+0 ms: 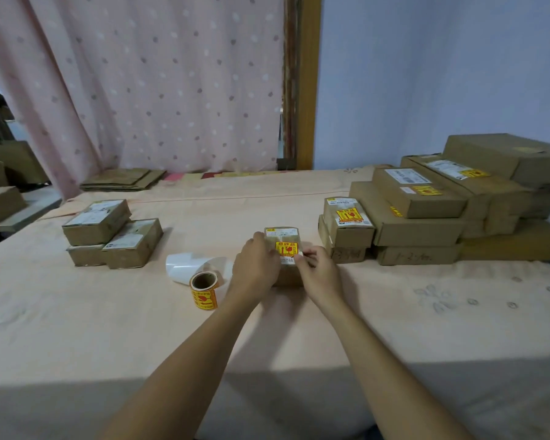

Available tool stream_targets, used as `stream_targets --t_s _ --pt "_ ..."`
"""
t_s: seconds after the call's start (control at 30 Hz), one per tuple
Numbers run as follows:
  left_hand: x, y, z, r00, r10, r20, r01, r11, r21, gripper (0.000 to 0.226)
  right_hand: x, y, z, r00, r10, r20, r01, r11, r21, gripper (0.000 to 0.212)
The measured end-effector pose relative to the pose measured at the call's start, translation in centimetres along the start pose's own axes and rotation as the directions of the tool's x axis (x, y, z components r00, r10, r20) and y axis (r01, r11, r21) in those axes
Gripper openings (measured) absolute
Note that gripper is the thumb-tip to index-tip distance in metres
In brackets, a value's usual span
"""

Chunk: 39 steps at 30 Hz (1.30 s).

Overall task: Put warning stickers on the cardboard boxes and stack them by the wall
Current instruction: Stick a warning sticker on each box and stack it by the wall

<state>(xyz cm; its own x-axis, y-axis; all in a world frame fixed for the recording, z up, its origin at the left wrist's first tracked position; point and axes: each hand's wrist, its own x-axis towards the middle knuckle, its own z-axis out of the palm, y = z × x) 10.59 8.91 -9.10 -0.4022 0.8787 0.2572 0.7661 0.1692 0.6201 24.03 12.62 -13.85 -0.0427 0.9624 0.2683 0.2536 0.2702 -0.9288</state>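
Boxes first, as the head view gives them: we count one small box (pixel 281 234) in the middle of the peach cloth (pixel 394 312), and everything else is placed from it.

Left of that box we see a group of three boxes (pixel 113 233), one resting on top of the other two, none with a yellow label showing. To its right, the stack (pixel 426 217) by the blue wall (pixel 442 74) holds at least seven boxes. We cannot separate the ones at the back. Three of them show a yellow sticker on top.

Just left of the small box stands one sticker roll (pixel 204 290), upright on its edge, with one white backing strip (pixel 189 265) curling away behind it. Far beyond the box, at the foot of the curtain (pixel 140 90), lies one pile of flattened cartons (pixel 121 180).

The small box carries one warning sticker (pixel 288 248) on its top face. Our left hand (pixel 254 263) grips the box's left side, fingers curled over the top edge. Our right hand (pixel 318 269) sits at the box's right side, fingertips bent onto the sticker's lower right corner. We cannot tell whether they pinch it or press it. The sticker lies between the two hands.
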Motion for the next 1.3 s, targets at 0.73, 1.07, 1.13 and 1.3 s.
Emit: stream_targets --t_s 0.73,1.07,1.13,1.3 --pt "1.0 10.4 3.4 0.992 0.121 0.041 -0.048 0.648 -0.76 0.031 4.5 -5.8 -12.2 0.973 -0.144 -0.182 0.093 0.961 -0.262 0.041" --pt "1.7 11.4 7.3 0.988 0.137 0.067 -0.049 0.701 -0.712 0.058 4.9 -3.9 -12.9 0.988 -0.091 -0.124 0.017 0.867 -0.498 0.065" --pt "2.0 11.2 7.7 0.99 0.134 0.049 -0.066 0.734 -0.676 0.066 5.1 -3.7 -12.9 0.984 -0.119 -0.13 0.024 0.82 -0.571 0.067" --pt "2.3 11.3 8.2 0.994 0.111 0.008 -0.081 0.77 -0.633 0.059 5.4 -3.4 -13.1 0.985 -0.097 -0.142 0.01 0.857 -0.516 0.069"
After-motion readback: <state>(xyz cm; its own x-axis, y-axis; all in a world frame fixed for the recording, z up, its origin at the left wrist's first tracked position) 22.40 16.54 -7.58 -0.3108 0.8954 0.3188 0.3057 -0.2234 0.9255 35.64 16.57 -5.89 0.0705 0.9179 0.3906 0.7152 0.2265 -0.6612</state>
